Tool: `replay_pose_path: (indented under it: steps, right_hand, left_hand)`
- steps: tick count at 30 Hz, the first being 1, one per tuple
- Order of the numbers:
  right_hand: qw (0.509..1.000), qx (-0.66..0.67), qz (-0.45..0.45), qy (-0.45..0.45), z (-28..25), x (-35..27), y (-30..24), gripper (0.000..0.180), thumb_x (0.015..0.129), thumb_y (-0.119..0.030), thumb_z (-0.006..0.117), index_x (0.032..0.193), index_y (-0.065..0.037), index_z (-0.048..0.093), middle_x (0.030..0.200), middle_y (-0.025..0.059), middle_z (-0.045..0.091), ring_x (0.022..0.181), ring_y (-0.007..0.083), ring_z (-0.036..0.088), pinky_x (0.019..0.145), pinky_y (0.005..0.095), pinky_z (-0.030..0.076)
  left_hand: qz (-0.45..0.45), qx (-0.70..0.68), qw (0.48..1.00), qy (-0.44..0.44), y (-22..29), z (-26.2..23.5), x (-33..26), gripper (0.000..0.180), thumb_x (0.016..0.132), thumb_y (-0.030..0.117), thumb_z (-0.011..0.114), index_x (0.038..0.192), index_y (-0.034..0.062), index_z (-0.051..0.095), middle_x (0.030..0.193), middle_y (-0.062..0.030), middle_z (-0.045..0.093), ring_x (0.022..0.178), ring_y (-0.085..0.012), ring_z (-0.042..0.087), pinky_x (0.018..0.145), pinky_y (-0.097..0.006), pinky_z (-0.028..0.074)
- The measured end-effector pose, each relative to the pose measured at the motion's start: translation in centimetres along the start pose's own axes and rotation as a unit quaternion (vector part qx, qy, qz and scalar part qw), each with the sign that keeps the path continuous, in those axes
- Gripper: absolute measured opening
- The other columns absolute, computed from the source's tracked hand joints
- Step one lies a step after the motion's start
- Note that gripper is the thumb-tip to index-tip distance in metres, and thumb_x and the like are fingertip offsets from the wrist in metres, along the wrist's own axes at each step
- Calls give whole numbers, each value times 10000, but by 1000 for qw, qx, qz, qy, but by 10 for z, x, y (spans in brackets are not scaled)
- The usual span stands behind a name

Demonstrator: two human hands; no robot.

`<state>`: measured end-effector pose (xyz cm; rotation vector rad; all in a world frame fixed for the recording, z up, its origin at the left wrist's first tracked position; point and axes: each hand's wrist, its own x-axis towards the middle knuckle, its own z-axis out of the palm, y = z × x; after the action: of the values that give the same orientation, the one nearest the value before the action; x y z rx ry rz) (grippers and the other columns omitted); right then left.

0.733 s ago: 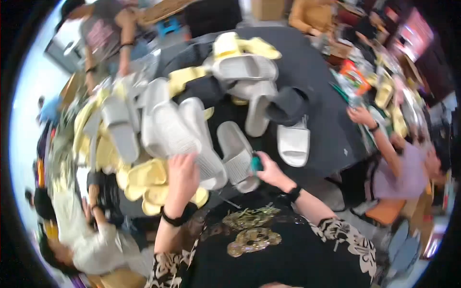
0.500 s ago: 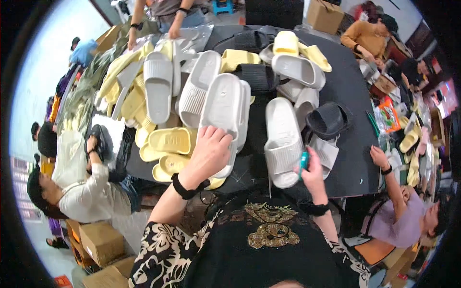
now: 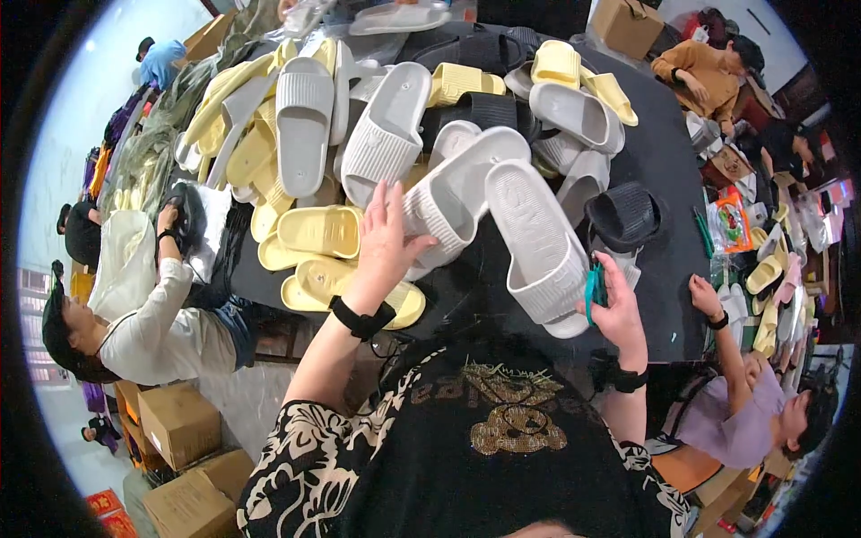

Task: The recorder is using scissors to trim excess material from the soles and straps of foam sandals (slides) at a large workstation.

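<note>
While a co-worker in a white top [image 3: 148,323] sits at the far left edge of the dark table [image 3: 668,269] with a hand on a black slide [image 3: 184,215], the pile of footwear spreads across the tabletop beside that person. Yellow slides [image 3: 318,231] lie flat near the table's near-left edge, with more yellow and pale grey ones heaped behind them, among them a long grey slide [image 3: 303,121] lying sole up.

Moving right, the left hand [image 3: 386,242] reaches forward from a black wristband and closes its fingers on the heel end of a white slide [image 3: 457,193], which is tilted up off the pile with its ribbed sole showing. Just beside it, a second white slide [image 3: 538,238] slopes down toward the person, its lower end next to the right hand [image 3: 614,300]. That hand is curled around a small teal tool [image 3: 592,287], and its fingers touch the edge of this second slide; whether they also grip the slide cannot be told.

Further right a black slide [image 3: 623,215] rests on the bare table. At the right edge another person in a lilac top [image 3: 744,421] stretches a hand onto the table, and a person in an orange top [image 3: 708,76] sits at the far corner near a cardboard box [image 3: 628,22].
</note>
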<state>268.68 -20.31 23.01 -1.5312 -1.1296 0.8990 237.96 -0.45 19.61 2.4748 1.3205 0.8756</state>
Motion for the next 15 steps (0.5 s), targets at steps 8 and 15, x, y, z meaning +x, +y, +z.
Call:
replay_pose_path:
  steps: [8, 15]
  right_hand:
    - [965, -219, -52, -135, -15, 18, -20, 629, 687, 46, 591, 1294, -58, 465, 1073, 161, 600, 980, 254, 601, 859, 312, 452]
    - [974, -71, 62, -206, -2, 25, -1, 609, 695, 27, 661, 1270, -97, 501, 1004, 36, 608, 888, 113, 551, 795, 283, 464]
  left_hand:
    - [-154, -94, 972, -148, -31, 4, -21, 909, 725, 341, 758, 1389, -17, 250, 1192, -272, 503, 1099, -407, 508, 905, -425, 441]
    - [-211, -398, 886, -114, -43, 10, 4, 393, 898, 150, 587, 1257, 4, 520, 1107, -57, 606, 990, -123, 548, 882, -266, 437]
